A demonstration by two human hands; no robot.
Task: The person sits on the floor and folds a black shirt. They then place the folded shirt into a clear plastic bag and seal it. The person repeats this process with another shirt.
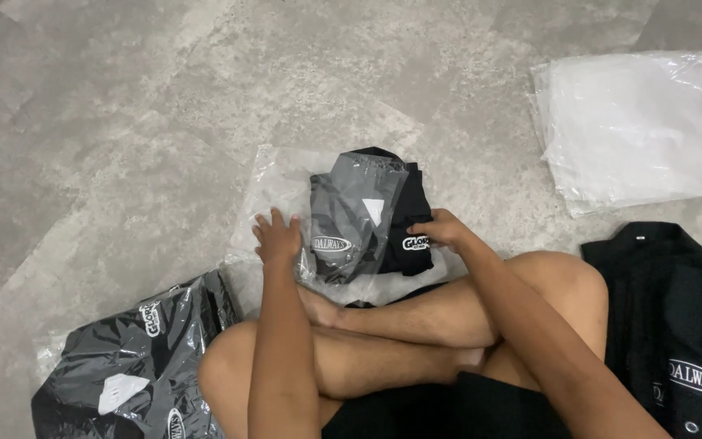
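A folded black garment lies on the grey floor in front of my crossed legs, partly inside a clear plastic bag. My left hand rests flat on the bag's left part, fingers spread. At the garment's right side, my right hand grips its lower edge beside a white oval logo. The bag's film covers the garment's left half, making it look grey.
A pile of bagged black garments sits at the lower left. A stack of empty clear bags lies at the upper right. Unbagged black shirts lie at the right, next to my knee.
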